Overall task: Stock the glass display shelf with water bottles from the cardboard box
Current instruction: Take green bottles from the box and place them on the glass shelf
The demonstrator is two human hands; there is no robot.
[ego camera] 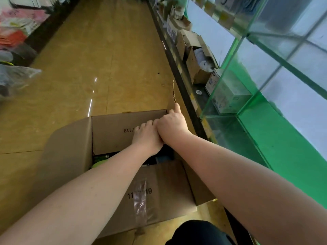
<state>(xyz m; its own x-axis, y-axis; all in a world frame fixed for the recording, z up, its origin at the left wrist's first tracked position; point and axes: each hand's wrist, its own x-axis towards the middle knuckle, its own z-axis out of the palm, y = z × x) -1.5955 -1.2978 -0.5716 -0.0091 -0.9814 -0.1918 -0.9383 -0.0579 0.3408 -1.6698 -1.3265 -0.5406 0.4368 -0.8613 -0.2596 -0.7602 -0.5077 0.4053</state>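
reaching over the brown cardboard box (113,174) on the floor, left of the green-edged glass display shelf (247,96), my left hand (147,137) presses its far flap with curled fingers; my right hand (170,123) pinches the upright right flap (174,93).

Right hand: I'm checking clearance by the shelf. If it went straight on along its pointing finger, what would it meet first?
The right hand would probably meet the upright box flap at its fingertip first; depth is unclear.
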